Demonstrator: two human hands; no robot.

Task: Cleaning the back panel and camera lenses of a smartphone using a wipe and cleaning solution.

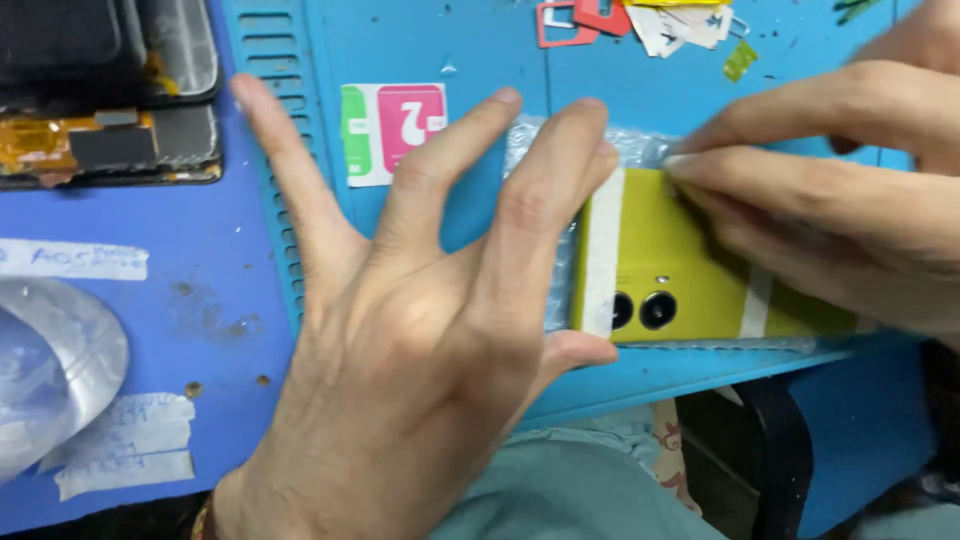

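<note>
A yellow-green phone [672, 262] lies back-up on the blue work mat [470, 50], its two round camera lenses facing me. A clear bubble sleeve [545, 140] lies around it, and two white tape strips [603, 250] cross its back. My left hand [420, 330] is spread wide, with two fingertips and the thumb pressing the phone's left end. My right hand [840, 190] rests across the phone's right half, with a fingertip on its top edge beside the tape.
A pink, green and white sticker tab [395, 128] lies on the mat behind my left hand. Opened phone parts [105, 95] sit at the far left. A tape roll [50, 370] and white paper labels [125, 445] are at the near left. Small paper scraps [640, 20] lie at the back.
</note>
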